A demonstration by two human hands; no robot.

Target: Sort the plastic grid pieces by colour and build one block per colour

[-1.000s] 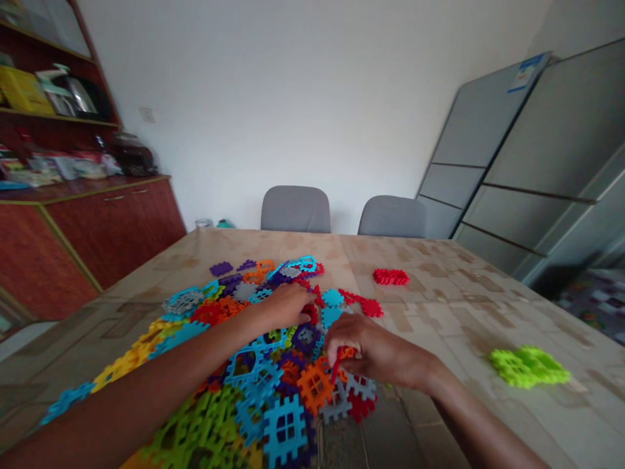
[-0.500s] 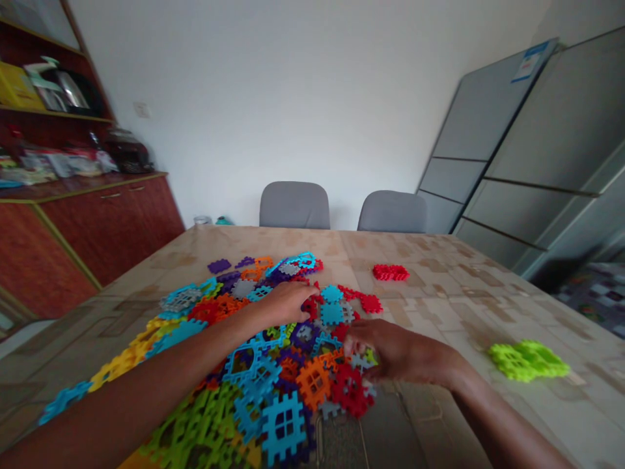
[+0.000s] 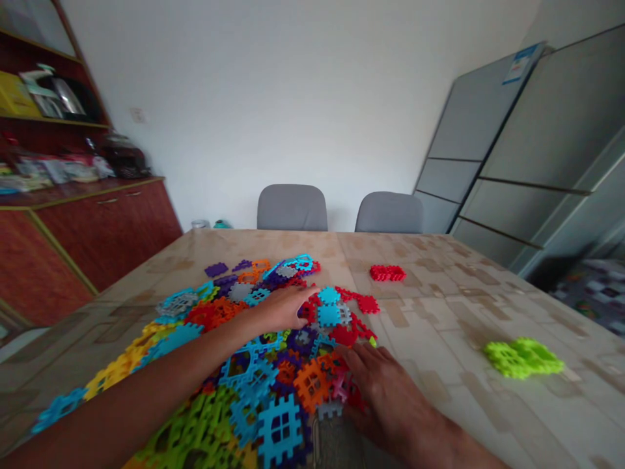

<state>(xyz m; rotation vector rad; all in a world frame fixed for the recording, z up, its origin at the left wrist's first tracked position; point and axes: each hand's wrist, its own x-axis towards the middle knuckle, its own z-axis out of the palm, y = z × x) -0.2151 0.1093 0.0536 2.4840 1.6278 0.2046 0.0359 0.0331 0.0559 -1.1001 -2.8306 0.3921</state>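
Interlocking plastic tiles with notched edges lie in a wide, mixed-colour pile (image 3: 254, 378) on the table. My left hand (image 3: 283, 308) rests over the upper middle of it, forefinger stretched out and thumb apart, beside light blue tiles (image 3: 329, 315). Lower right, my right hand (image 3: 385, 387) curls around a red tile (image 3: 352, 389), fingers on its far side and thumb near its lower edge. Much of that tile is covered by the hand. An orange window tile (image 3: 312, 385) and a grey tile (image 3: 331, 410) sit just left of it.
A red tile stack (image 3: 387, 273) stands apart on the patterned table (image 3: 439, 306), with a lime-green stack (image 3: 523, 358) at the right. Two grey chairs (image 3: 291, 207) are behind the far edge. A wooden cabinet (image 3: 107, 228) stands left, a grey wardrobe (image 3: 532, 156) right.
My right hand has moved down and nearer, closing around the red tile at the pile's edge. My left hand stays almost in place. The whole view has shifted slightly.
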